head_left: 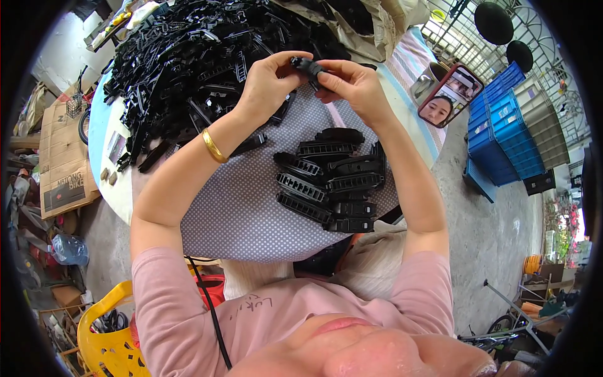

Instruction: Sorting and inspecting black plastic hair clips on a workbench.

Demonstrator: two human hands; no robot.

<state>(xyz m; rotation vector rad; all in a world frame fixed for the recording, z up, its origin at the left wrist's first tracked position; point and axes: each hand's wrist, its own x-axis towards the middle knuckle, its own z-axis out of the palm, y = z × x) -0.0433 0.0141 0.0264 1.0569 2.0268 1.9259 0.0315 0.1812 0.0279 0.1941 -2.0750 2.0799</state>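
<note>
My left hand point(267, 88) and my right hand point(359, 91) meet over the far part of the round table, both closed on one small black plastic piece point(308, 66). Fingertips hide part of that piece, so its exact kind is unclear. Beyond and to the left spreads a big heap of loose black plastic parts point(188, 63), some with ladder-like slots. Nearer me, below my hands, several longer curved black pieces point(304, 188) with slotted sides lie grouped in rows on the dotted tablecloth point(235, 207).
A phone point(451, 94) with a lit screen stands at the table's right edge. Brown wrapping point(367, 28) lies at the back. Blue crates point(502, 129) are stacked on the floor to the right. At left are a cardboard sheet point(68, 157) and a yellow chair point(107, 333).
</note>
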